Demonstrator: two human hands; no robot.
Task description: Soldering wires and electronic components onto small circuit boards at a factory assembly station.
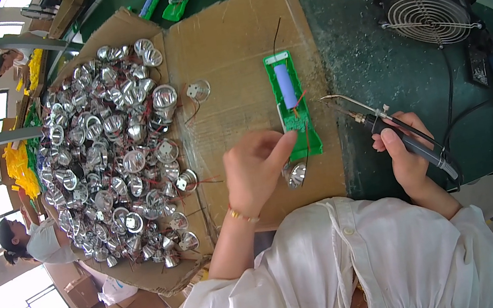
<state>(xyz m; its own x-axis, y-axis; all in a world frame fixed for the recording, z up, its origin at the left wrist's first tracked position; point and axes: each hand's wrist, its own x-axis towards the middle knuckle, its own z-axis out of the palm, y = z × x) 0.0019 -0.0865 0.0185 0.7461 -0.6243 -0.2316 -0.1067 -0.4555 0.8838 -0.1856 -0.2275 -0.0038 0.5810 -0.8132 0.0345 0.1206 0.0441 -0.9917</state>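
The left hand [256, 169] reached forward with its fingers extended and pressed down, while the right hand [406, 152] was closed in a fist-like grip to its right.

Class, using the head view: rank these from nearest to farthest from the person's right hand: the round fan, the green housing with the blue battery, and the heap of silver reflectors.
From the right hand, which grips the soldering iron:
1. Green housing, just to its left on the cardboard.
2. Round fan, beyond it, far right of the bench.
3. Heap of silver reflectors, far left.
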